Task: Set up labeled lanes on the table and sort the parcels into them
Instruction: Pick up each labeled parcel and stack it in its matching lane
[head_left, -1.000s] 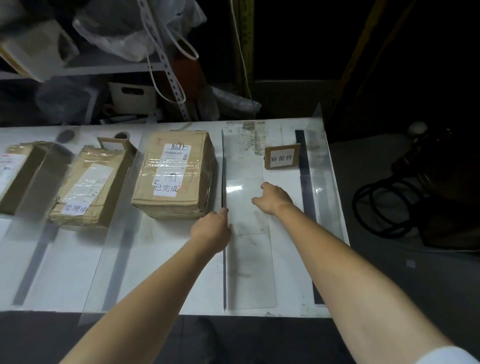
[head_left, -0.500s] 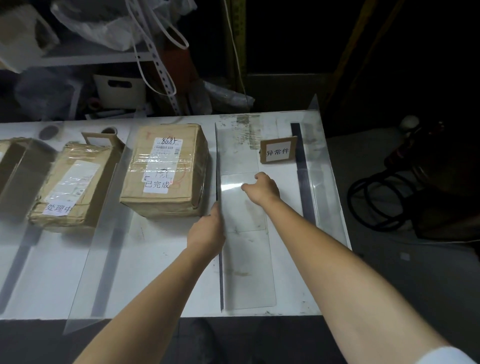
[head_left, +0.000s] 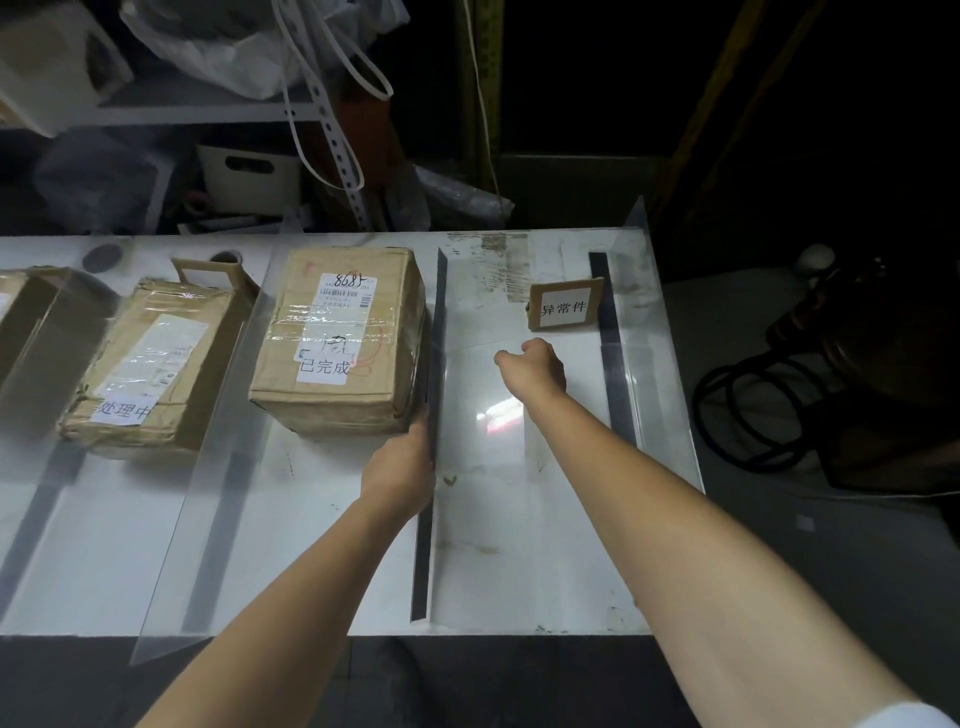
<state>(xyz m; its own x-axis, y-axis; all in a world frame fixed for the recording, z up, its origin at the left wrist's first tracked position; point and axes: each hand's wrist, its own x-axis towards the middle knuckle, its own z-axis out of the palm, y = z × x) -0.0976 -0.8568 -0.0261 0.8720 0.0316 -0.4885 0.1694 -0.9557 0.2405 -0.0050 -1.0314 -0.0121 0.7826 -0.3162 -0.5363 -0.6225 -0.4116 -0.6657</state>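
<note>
We are working at the right end of a white counter (head_left: 322, 545). Our left hand (head_left: 402, 467) is gripping a clear divider (head_left: 439, 312), with the fingers curling round its upright wall at about mid-length. The divider is a transparent plastic angle. One thin wall is standing upright and showing as a dark strip running from the near edge of the counter toward the back. One flat flange is lying on the counter to the right of that wall and reflecting a patch of light. The wall is standing just beside the right face of a taped box (head_left: 337, 343).

Our right hand (head_left: 535, 366) is resting on the flat flange with the fingers curling under. We cannot tell whether it is pinching anything or only pressing down. Just behind it, a label card (head_left: 565, 306) of brown cardboard is standing upright and carrying a white slip reading 异常件.

The taped box is brown cardboard under clear tape, bearing a printed shipping label, a handwritten number and a white sticker reading 已完成. To its left, past a tilted clear sheet (head_left: 218, 441), a second parcel (head_left: 150, 364) is lying flat with a sticker reading 处理中. A third parcel (head_left: 26, 317) is showing at the left edge of the view. A further clear sheet (head_left: 660, 364) is standing along the right edge of the counter. A coil of black cable (head_left: 743, 415) is lying on the floor to the right.
</note>
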